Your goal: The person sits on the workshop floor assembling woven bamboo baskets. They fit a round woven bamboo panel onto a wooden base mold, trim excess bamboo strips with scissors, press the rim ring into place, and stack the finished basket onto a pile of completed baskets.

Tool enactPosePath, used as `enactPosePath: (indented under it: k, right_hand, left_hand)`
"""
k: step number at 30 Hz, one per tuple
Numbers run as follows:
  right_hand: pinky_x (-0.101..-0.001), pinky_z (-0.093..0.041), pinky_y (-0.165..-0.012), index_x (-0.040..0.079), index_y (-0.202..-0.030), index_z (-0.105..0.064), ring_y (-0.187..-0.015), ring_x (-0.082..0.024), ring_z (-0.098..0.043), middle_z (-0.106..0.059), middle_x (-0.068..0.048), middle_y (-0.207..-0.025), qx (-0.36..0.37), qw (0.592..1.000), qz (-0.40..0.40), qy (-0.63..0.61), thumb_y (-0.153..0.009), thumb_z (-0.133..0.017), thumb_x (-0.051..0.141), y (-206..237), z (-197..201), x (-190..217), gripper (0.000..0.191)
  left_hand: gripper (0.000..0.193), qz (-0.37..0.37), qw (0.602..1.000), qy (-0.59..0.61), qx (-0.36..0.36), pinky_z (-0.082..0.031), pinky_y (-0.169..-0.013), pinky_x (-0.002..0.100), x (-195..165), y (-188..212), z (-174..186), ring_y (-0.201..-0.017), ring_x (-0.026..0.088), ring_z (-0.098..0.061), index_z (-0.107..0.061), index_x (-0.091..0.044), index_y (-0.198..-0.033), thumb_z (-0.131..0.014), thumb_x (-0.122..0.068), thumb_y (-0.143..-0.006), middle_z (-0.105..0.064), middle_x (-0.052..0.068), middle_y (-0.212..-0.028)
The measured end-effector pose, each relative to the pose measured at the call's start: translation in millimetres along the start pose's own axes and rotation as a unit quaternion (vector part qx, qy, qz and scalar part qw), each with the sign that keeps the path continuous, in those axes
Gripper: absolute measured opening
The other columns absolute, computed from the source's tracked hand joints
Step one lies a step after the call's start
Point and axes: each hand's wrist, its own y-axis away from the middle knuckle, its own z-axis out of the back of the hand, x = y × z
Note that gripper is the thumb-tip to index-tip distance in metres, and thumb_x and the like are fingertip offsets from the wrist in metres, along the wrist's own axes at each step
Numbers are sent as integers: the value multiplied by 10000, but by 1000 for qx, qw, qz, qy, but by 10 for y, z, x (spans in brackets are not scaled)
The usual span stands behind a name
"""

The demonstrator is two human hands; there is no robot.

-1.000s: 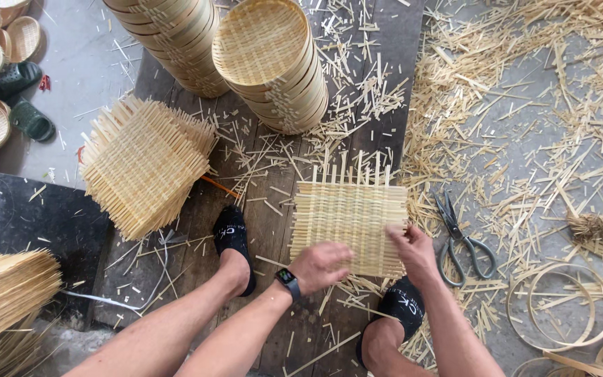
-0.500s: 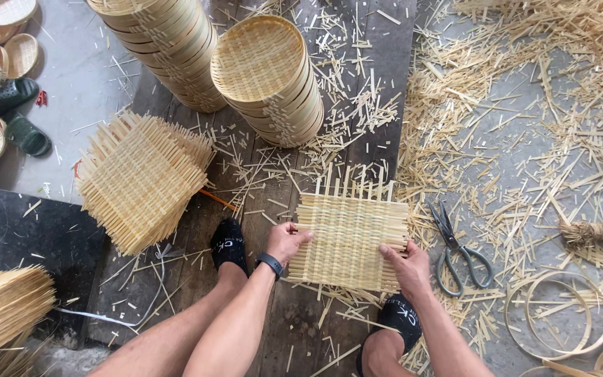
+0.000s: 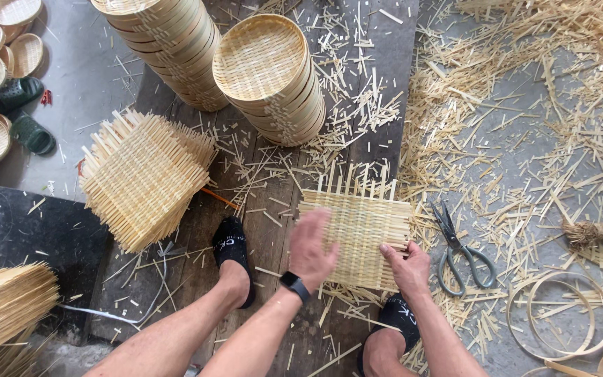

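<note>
A square woven mat of pale bamboo strips (image 3: 359, 234) lies on the dark wooden floorboards (image 3: 273, 230), loose strip ends sticking out of its far edge. The right hand (image 3: 406, 267) pinches its near right corner with curled fingers; the left hand (image 3: 312, 248) rests open and flat over its left edge, gripping nothing. Just right of the mat lie grey-handled scissors (image 3: 458, 248). To the left sits a stack of similar woven squares (image 3: 141, 178); beyond stands a stack of round bamboo trays (image 3: 266, 73).
</note>
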Motion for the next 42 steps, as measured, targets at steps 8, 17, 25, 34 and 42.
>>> enactPosePath:
  k: [8, 17, 25, 34, 42]
  right_hand:
    - [-280, -590, -723, 16, -1060, -739, -809, -120, -714, -790, -90, -971, -3, 1000, 9, 24, -829, -819, 135, 79, -20, 90, 272]
    - [-278, -567, -713, 4, -1025, -743, -796, -117, -700, -791, -90, -941, -25, 996, 38, 78, -831, -838, 162, 43, -3, 16, 268]
    - [-274, -561, -725, -3, -1032, -740, -808, -107, -703, -794, -83, -936, -37, 988, 110, 101, -845, -826, 171, 30, 1, -18, 269]
    - [-317, -564, -849, -23, -1333, -540, -1059, -207, -650, -653, -184, -1200, -35, 985, 37, 162, -829, -882, 308, -71, 176, -118, 693]
    - [-446, -545, -1000, -59, -1312, -550, -1151, -348, -616, -627, -244, -1239, -308, 826, -132, 453, -803, -925, 399, 145, 2168, -398, 781]
  left_hand:
    - [749, -68, 934, -129, 328, -92, -1271, 463, -301, -34, 15, -1570, 320, -119, -516, -239, -1473, -744, -90, -775, -170, 102, -1695]
    - [288, 274, 920, 225, 165, -539, -843, 402, -634, 929, -206, -982, 251, -623, -668, -84, -1115, -807, -257, -932, -667, 96, -1018]
    - [159, 574, 501, 643, -75, -634, -718, 354, -166, 1012, -841, -784, 222, -716, -626, -25, -987, -748, -62, -892, -707, 82, -870]
    - [177, 578, 484, 654, -62, -629, -730, 363, -129, 1022, -828, -812, 230, -722, -632, -34, -997, -758, -65, -877, -717, 89, -884]
    - [329, 590, 497, 636, 14, -609, -645, 358, -133, 1112, -768, -764, 210, -705, -640, -14, -1011, -836, -195, -818, -695, 83, -874]
